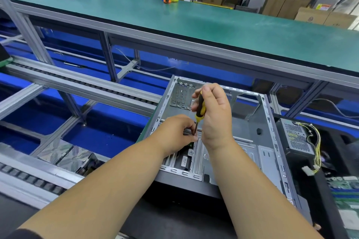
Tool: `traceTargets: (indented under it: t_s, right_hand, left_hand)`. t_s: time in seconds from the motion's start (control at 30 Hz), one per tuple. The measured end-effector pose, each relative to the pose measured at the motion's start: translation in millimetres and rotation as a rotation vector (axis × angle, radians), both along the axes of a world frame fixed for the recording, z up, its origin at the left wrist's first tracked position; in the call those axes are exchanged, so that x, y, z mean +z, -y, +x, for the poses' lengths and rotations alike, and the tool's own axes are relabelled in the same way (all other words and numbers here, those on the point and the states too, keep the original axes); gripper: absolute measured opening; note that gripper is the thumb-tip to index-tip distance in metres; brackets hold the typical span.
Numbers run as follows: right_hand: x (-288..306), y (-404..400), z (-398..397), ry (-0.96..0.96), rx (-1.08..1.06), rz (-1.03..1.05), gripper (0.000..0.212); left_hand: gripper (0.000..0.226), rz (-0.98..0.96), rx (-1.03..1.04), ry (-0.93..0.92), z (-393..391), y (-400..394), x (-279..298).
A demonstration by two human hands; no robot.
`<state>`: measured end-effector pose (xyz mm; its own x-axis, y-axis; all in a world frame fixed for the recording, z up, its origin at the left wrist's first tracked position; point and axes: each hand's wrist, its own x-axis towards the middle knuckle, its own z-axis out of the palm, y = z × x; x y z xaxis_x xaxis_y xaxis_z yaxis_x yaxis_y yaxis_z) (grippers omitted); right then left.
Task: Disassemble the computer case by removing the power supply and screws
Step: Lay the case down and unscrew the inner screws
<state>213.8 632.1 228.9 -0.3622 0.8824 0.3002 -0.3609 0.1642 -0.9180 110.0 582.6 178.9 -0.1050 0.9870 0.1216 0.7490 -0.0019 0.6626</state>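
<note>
Two hands work inside the open computer case (250,130), which lies on its side on the bench directly in front of the person. Nearest, the left hand (174,132) pinches the shaft low down, fingertips curled close around it to steady the tip; whether a screw sits under them cannot be told. Just beyond, the right hand (213,114) is wrapped around the black-and-yellow handle of the screwdriver (199,108), held nearly upright over the drive bay. The case is thin sheet steel (stiff, light, probably sharp along its stamped edges), best held by its folded rim; any loosened screw will be tiny and easy to drop. To the right, outside the case, the power supply (295,136) already stands apart with its wire bundle trailing. Farther off runs the green shelf (194,19).
</note>
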Motion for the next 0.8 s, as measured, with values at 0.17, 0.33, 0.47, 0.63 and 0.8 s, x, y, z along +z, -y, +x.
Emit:
traceTargets:
  t_s: [0.17, 0.33, 0.47, 0.63, 0.8]
  right_hand:
    - [0, -2, -4, -0.027, 0.014, -0.056, 0.03]
    - [-1, 3, -16, -0.046, 0.123, -0.001, 0.032]
    - [0, 4, -15, -0.049, 0.106, 0.006, 0.025]
    - [1, 8, -10, -0.003, 0.076, 0.015, 0.017]
    - [3, 8, -3, 0.039, 0.005, 0.0, 0.027]
  left_hand:
    - [0.016, -0.014, -0.016, -0.028, 0, -1, 0]
    - [0.01, -0.024, -0.009, 0.023, 1, 2, 3]
    - [0.008, -0.026, -0.007, 0.01, 1, 2, 4]
    - [0.009, -0.007, -0.022, -0.004, 1, 1, 3]
    - [0.012, -0.027, -0.037, -0.033, 0, 0, 3]
